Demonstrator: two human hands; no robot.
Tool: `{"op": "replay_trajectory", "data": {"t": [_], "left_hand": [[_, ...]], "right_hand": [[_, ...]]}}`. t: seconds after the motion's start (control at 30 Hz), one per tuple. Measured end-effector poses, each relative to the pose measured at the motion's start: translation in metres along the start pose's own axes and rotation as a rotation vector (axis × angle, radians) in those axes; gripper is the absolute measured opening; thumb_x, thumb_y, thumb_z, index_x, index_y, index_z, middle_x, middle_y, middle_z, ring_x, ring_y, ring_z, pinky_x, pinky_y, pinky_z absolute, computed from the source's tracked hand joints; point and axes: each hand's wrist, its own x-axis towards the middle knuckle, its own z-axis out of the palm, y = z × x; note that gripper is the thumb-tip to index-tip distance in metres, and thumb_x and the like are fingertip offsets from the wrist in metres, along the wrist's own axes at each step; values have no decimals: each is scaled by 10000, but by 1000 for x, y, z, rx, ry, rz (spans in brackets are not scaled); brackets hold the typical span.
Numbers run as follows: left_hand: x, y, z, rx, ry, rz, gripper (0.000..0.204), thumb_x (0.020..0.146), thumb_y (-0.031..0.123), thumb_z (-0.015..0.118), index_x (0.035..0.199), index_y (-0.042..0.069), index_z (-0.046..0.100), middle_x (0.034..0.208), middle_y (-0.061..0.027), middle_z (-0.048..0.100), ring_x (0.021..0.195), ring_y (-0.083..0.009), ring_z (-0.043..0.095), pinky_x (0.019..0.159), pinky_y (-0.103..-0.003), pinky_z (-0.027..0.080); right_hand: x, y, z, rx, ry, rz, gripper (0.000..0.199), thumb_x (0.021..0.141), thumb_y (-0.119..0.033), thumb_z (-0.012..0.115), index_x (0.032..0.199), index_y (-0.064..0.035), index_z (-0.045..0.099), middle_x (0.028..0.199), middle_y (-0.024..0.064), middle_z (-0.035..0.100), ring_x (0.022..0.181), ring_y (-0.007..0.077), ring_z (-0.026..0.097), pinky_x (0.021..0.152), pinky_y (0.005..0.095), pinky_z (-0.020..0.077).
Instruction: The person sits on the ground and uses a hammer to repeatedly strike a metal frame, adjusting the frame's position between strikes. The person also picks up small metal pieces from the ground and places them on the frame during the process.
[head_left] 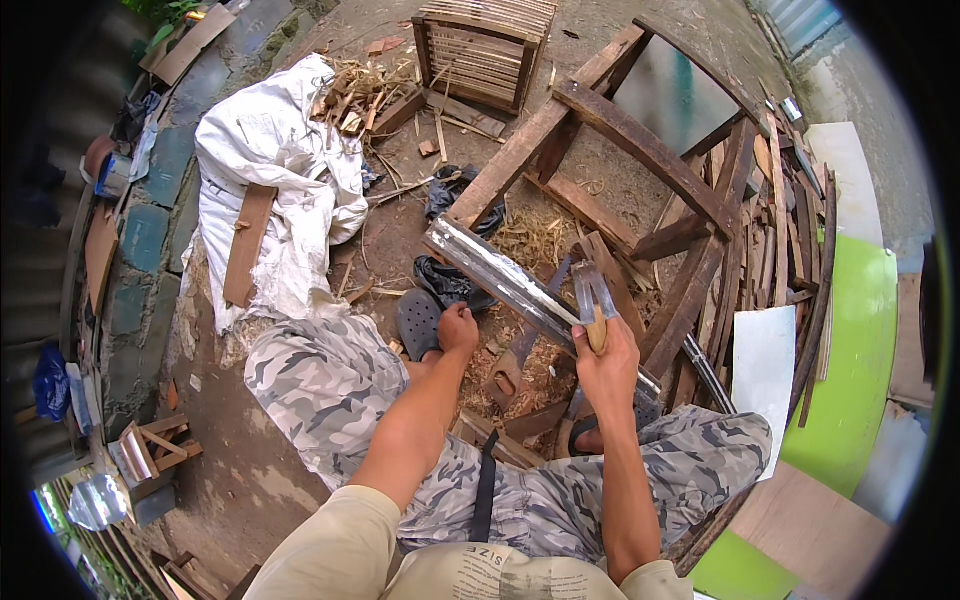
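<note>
My right hand (608, 358) is closed round the yellowish handle of a wooden-handled tool (594, 300). Its flat grey metal end looks split in two and points away from me. Just beside it runs the near rail (520, 292) of a dark wooden furniture frame (655, 155), with white and grey patches along the rail. My left hand (458, 328) is curled into a fist next to a grey clog (418, 322) on my foot; whatever it may hold is hidden. Near that fist lies a black plastic bag (447, 281). A handsaw (510, 372) rests among wood shavings between my legs.
A white cloth sack (290, 150) with a brown board (250, 245) on it lies at left. A slatted wooden crate (482, 55) stands at the back. Timber strips (780, 220) pile up on the right, beside a white sheet (765, 370) and a green panel (855, 370).
</note>
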Motion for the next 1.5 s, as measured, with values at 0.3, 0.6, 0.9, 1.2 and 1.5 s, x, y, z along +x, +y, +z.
{"op": "replay_trajectory", "data": {"t": [0.3,0.6,0.9,1.2,1.5], "left_hand": [[53,11,21,166,-73,-278,239,906,271,717,1095,140,783,1059,-145,754,985,-348,708,859,-464,573],[119,-130,52,-263,136,-187,364,898,378,700,1137,110,761,1157,-158,733,1080,-354,691,910,-455,547],[77,1,-9,-551,93,-241,195,953,206,668,1036,44,735,1021,-107,755,854,-221,735,668,-357,563],[-28,77,-77,-998,75,-174,280,1026,260,523,1147,7,525,983,-112,643,794,-240,714,626,-317,587],[-205,115,-70,-932,-444,-128,266,1027,87,552,1245,-41,471,1062,-91,560,894,-236,701,735,-322,619]], "right_hand": [[-2,10,1,139,19,336,223,908,-164,730,1003,16,641,876,181,631,872,376,585,802,474,437],[-1,-7,4,214,-87,248,206,904,-151,738,961,16,633,744,153,620,678,318,570,693,409,460],[4,11,1,334,67,297,290,920,-247,730,1006,24,677,696,140,635,647,229,598,648,368,463],[1,25,-20,572,22,312,400,957,-238,701,1244,36,644,1136,115,726,1043,187,669,939,316,506],[-43,78,-108,429,354,437,387,946,-281,715,1189,15,664,1030,114,726,940,219,691,856,340,527]]}}
